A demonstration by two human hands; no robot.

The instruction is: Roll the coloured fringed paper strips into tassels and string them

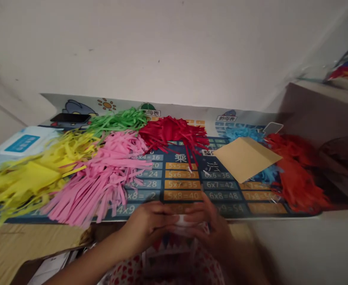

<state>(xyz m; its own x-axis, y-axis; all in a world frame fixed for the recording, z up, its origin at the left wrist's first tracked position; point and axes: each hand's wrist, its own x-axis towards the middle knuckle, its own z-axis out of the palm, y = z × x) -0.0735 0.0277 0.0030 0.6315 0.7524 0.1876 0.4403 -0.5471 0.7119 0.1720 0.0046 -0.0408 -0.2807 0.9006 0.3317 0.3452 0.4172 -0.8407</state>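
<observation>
My left hand (152, 221) and my right hand (206, 223) meet at the mat's front edge, both blurred. Their fingers are closed on a small white item (181, 221) between them. Fringed paper bunches lie on the printed mat (182, 184): yellow (40, 174), pink (102, 174), green (117, 120), red (174, 132), blue (245, 133) and orange-red (299, 170). A tan paper square (247, 158) rests over part of the blue bunch.
A black phone (70, 118) lies at the back left, near a white and blue packet (22, 144). The wall rises behind the mat. A dark box (325, 118) stands at the right. Small white scraps lie mid-mat.
</observation>
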